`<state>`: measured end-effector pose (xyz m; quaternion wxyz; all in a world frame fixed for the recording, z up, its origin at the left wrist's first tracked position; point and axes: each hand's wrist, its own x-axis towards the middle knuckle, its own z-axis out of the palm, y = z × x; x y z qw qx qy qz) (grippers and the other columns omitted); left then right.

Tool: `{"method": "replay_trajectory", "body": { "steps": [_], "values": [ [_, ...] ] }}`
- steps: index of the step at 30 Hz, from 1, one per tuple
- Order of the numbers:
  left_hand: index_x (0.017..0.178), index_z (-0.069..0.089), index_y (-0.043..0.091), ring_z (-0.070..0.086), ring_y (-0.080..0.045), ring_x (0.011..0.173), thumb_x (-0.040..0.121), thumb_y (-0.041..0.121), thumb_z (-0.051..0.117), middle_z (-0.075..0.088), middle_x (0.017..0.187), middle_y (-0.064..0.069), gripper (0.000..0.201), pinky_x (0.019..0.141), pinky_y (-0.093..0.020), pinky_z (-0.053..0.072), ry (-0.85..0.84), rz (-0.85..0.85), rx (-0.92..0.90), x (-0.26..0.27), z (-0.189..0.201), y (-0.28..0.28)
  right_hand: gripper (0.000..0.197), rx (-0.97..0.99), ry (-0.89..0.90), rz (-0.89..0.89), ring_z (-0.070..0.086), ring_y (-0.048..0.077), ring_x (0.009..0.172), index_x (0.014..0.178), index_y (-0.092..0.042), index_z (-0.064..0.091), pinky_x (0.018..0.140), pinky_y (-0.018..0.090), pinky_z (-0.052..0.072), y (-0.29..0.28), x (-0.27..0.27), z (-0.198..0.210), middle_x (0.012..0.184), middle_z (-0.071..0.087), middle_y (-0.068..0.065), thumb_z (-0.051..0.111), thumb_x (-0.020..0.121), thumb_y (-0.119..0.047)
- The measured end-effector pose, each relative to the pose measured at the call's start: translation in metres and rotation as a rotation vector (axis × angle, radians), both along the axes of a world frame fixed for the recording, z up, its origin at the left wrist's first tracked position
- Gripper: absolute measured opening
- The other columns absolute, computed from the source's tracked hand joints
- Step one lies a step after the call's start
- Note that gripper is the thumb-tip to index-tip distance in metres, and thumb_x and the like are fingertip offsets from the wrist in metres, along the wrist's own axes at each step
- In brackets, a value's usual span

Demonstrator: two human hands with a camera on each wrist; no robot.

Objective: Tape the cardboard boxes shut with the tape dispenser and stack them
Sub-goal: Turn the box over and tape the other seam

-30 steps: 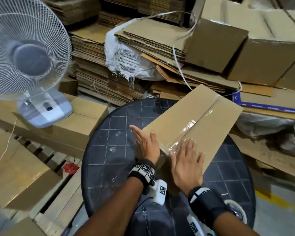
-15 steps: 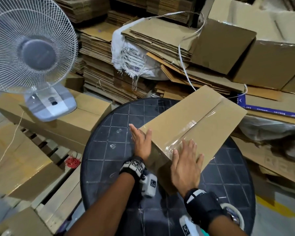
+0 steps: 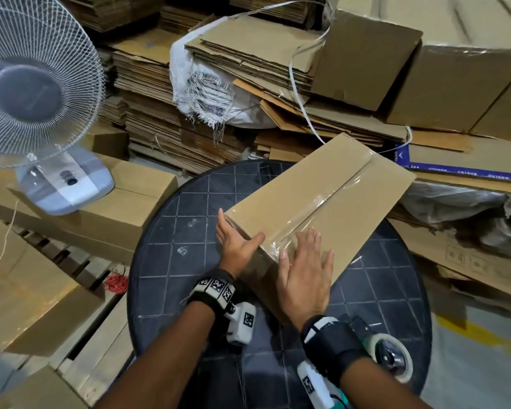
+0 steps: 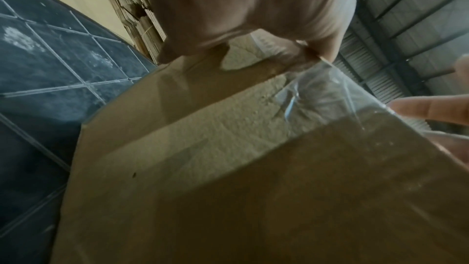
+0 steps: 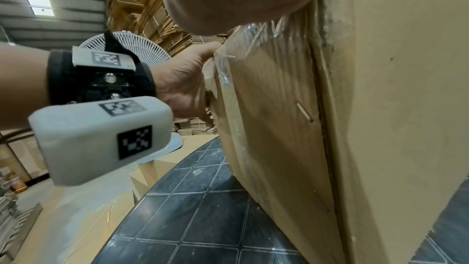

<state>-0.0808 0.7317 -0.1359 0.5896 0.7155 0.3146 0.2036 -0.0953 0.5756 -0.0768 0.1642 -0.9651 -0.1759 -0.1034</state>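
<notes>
A long cardboard box (image 3: 322,196) lies slantwise on the round black table (image 3: 183,261), with clear tape (image 3: 316,202) along its top seam and down over the near end. My left hand (image 3: 236,243) lies against the box's near left corner, fingers straight along the side and thumb on the top edge. The right hand (image 3: 304,270) presses flat on the top of the near end beside the tape. In the right wrist view the left hand (image 5: 182,79) touches the taped corner (image 5: 228,63). The tape dispenser (image 3: 391,357) lies on the table by my right wrist, in neither hand.
A white fan (image 3: 33,93) stands on closed boxes (image 3: 124,208) to the left, above a wooden pallet (image 3: 101,335). Stacks of flat cardboard (image 3: 165,113) and large boxes (image 3: 455,84) crowd the far side. A red wire bundle (image 3: 116,283) lies on the pallet.
My left hand slid off the box's top to its near left corner and side. The right hand stayed flat on the top of the near end.
</notes>
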Motion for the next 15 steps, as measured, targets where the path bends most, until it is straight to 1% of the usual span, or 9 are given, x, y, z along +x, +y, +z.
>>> {"method": "replay_trajectory", "body": {
  "steps": [1, 2, 3, 4, 6, 7, 10, 13, 15],
  "values": [
    [0.153, 0.017, 0.016, 0.026, -0.028, 0.144, 0.055, 0.066, 0.067, 0.029, 0.153, -0.011, 0.121, 0.12, -0.049, 0.023, 0.002, 0.011, 0.004, 0.0, 0.0, 0.004, 0.061, 0.01, -0.006, 0.003, 0.016, 0.023, 0.154, 0.149, -0.012, 0.04, 0.124, 0.051, 0.011, 0.0, 0.0, 0.0, 0.162, 0.03, 0.011, 0.02, 0.103, -0.047],
    [0.145, 0.03, 0.015, 0.038, -0.03, 0.135, 0.058, 0.065, 0.069, 0.041, 0.143, -0.01, 0.107, 0.114, -0.05, 0.033, -0.014, 0.036, 0.004, 0.001, 0.0, 0.008, 0.061, 0.018, -0.007, 0.003, 0.017, 0.023, 0.154, 0.149, -0.012, 0.041, 0.124, 0.051, 0.011, 0.0, 0.0, 0.0, 0.162, 0.03, 0.011, 0.021, 0.103, -0.046],
    [0.133, 0.041, 0.015, 0.049, -0.03, 0.123, 0.063, 0.062, 0.069, 0.051, 0.13, -0.009, 0.089, 0.107, -0.05, 0.041, -0.035, 0.075, 0.003, 0.002, 0.001, 0.01, 0.061, 0.023, -0.007, 0.003, 0.017, 0.023, 0.154, 0.148, -0.012, 0.041, 0.124, 0.051, 0.011, 0.0, 0.001, 0.0, 0.162, 0.03, 0.011, 0.021, 0.102, -0.046],
    [0.121, 0.048, 0.015, 0.055, -0.029, 0.112, 0.069, 0.058, 0.069, 0.057, 0.118, -0.008, 0.071, 0.1, -0.049, 0.046, -0.045, 0.114, 0.005, 0.003, 0.004, 0.01, 0.061, 0.027, -0.006, 0.003, 0.017, 0.023, 0.154, 0.148, -0.012, 0.041, 0.124, 0.051, 0.011, 0.0, 0.001, 0.0, 0.162, 0.03, 0.011, 0.021, 0.102, -0.047],
    [0.104, 0.05, 0.018, 0.059, -0.029, 0.098, 0.082, 0.047, 0.067, 0.06, 0.102, -0.006, 0.041, 0.09, -0.048, 0.05, -0.047, 0.171, 0.033, 0.006, 0.01, 0.011, 0.063, 0.044, -0.006, -0.001, 0.015, 0.022, 0.154, 0.149, -0.011, 0.04, 0.125, 0.051, 0.01, -0.001, 0.001, 0.0, 0.163, 0.029, 0.011, 0.02, 0.102, -0.048],
    [0.099, 0.049, 0.018, 0.059, -0.029, 0.094, 0.087, 0.043, 0.065, 0.06, 0.099, -0.006, 0.032, 0.087, -0.048, 0.05, -0.042, 0.188, 0.053, 0.008, 0.014, 0.011, 0.064, 0.055, -0.001, -0.007, 0.014, 0.022, 0.154, 0.15, -0.011, 0.04, 0.125, 0.051, 0.009, -0.001, 0.001, 0.001, 0.163, 0.028, 0.011, 0.019, 0.102, -0.048],
    [0.095, 0.045, 0.013, 0.057, -0.035, 0.096, 0.1, 0.036, 0.051, 0.057, 0.099, -0.01, 0.025, 0.083, -0.046, 0.046, 0.089, 0.155, 0.13, 0.009, 0.027, 0.015, 0.064, 0.078, 0.021, -0.051, 0.015, 0.023, 0.154, 0.151, -0.011, 0.038, 0.125, 0.05, 0.007, 0.002, 0.003, 0.002, 0.163, 0.028, 0.012, 0.021, 0.101, -0.048],
    [0.096, 0.039, 0.012, 0.058, -0.036, 0.102, 0.106, 0.035, 0.038, 0.059, 0.103, -0.012, 0.025, 0.093, -0.049, 0.042, 0.269, 0.015, 0.267, 0.004, 0.047, 0.027, 0.066, 0.06, 0.051, -0.079, 0.015, 0.024, 0.154, 0.151, -0.012, 0.038, 0.124, 0.052, 0.01, 0.004, 0.002, 0.002, 0.163, 0.027, 0.012, 0.024, 0.099, -0.049],
    [0.097, 0.04, 0.012, 0.059, -0.037, 0.106, 0.107, 0.037, 0.034, 0.062, 0.104, -0.013, 0.028, 0.098, -0.052, 0.04, 0.324, -0.115, 0.368, 0.0, 0.06, 0.035, 0.068, 0.013, 0.073, -0.069, 0.015, 0.026, 0.154, 0.152, -0.012, 0.038, 0.124, 0.052, 0.012, 0.002, 0.001, 0.003, 0.163, 0.027, 0.013, 0.023, 0.098, -0.05]
  ]
}}
